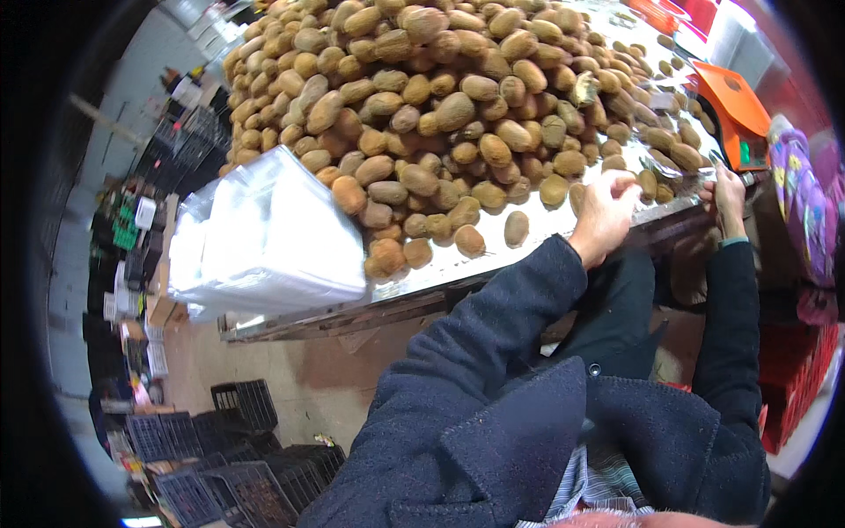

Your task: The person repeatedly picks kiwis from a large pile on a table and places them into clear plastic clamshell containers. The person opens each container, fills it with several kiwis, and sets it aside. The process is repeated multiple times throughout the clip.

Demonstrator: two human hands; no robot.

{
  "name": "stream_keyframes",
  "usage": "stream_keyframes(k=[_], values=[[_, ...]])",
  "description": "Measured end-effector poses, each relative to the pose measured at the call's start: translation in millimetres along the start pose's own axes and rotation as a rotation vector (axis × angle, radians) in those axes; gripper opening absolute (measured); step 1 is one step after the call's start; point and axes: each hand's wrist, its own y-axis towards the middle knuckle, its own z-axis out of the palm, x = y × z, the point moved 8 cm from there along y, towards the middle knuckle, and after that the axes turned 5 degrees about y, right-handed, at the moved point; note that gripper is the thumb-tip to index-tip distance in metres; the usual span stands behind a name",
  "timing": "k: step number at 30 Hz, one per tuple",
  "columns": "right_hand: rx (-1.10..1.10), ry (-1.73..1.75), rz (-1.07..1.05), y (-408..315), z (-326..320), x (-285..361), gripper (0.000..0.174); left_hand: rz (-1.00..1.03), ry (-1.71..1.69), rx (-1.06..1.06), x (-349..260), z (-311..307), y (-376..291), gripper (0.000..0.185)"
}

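Note:
A large heap of kiwifruit (455,112) covers the white tabletop (436,270) before me. My left hand (604,214) is at the table's near edge, fingers curled, beside a few loose kiwifruit. Whether anything thin is pinched in it cannot be made out. Farther right, my right hand (726,198) has its fingers bent at the table edge, with a small thin item at the fingertips, too blurred to name. Between and beyond my hands, shiny clear plastic (663,165) lies among kiwifruit. An orange scale (733,112) with a lit green display stands just past my right hand.
A stack of clear plastic bags (264,244) lies on the table's left corner. Purple patterned fabric (799,198) hangs at the right, above a red crate (799,389). Black plastic crates (251,488) stand on the floor at lower left. An orange basket (660,13) is at the far right.

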Motion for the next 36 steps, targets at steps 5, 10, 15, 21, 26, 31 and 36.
stream_keyframes(k=[5,10,15,21,26,31,36], values=[[-0.254,-0.289,-0.534,-117,41,80,0.042,-0.129,0.018,0.078,-13,-66,-89,0.025],[0.484,-0.094,-1.026,-326,243,163,0.017,-0.049,0.056,-0.144,-21,-149,-165,0.028],[0.813,0.056,-1.622,-495,354,252,0.030,-0.041,0.002,-0.396,-16,-214,-222,0.028],[0.997,-0.289,-1.626,-571,451,261,0.022,-0.007,-0.020,-0.485,-25,-247,-269,0.026],[1.042,-0.208,-1.659,-579,458,264,0.029,0.009,-0.103,-0.488,-27,-256,-284,0.027],[1.209,-0.342,-1.500,-574,466,269,0.035,-0.005,-0.089,-0.466,-26,-253,-286,0.027],[1.197,-0.365,-1.461,-578,464,276,0.039,0.016,-0.087,-0.468,-26,-255,-289,0.026]])
